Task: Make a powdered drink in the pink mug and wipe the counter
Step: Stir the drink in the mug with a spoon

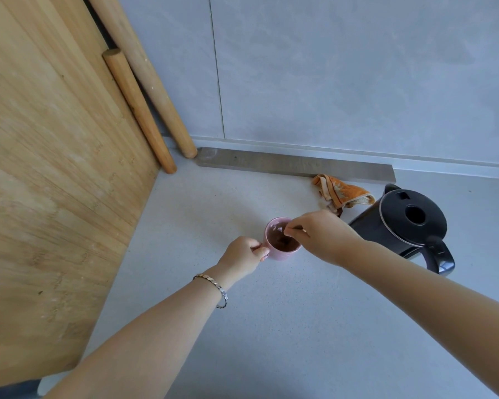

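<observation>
The pink mug (280, 253) stands on the pale counter (271, 326) with brown liquid inside. My left hand (244, 256) grips its handle on the left side. Over the rim, my right hand (320, 236) pinches a thin spoon handle (296, 228) that dips into the drink; the spoon's bowl is hidden in the liquid. A crumpled orange cloth (340, 194) lies behind the mug, near the wall.
A black electric kettle (406, 226) sits just right of my right hand, lid closed. A large wooden board (49, 168) and two rolling pins (139, 108) lean at the left. A grey metal strip (294, 165) lies along the wall base.
</observation>
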Motion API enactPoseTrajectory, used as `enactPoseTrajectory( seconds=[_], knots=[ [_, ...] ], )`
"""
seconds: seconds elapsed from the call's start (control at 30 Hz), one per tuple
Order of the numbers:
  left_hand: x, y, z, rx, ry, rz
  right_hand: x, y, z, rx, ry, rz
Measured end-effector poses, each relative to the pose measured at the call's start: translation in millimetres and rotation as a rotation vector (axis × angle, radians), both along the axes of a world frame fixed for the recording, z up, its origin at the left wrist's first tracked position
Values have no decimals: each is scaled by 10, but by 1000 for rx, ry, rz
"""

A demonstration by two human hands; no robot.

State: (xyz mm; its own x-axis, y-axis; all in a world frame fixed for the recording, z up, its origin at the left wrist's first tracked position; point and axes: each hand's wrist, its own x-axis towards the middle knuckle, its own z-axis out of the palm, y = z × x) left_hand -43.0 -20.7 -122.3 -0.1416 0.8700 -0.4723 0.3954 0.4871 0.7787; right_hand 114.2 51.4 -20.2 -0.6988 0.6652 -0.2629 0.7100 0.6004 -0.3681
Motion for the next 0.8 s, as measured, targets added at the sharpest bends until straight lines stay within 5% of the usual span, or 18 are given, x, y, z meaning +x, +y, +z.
enactPoseTrajectory(
  seconds=[0.63, 0.8],
  knots=[
    [34, -39, -26, 4, -55, 55, 338, -610, 286, 17, 248, -288],
    [4, -31, 11, 0, -51, 38, 316, -389, 222, 69, 157, -246]
  ],
)
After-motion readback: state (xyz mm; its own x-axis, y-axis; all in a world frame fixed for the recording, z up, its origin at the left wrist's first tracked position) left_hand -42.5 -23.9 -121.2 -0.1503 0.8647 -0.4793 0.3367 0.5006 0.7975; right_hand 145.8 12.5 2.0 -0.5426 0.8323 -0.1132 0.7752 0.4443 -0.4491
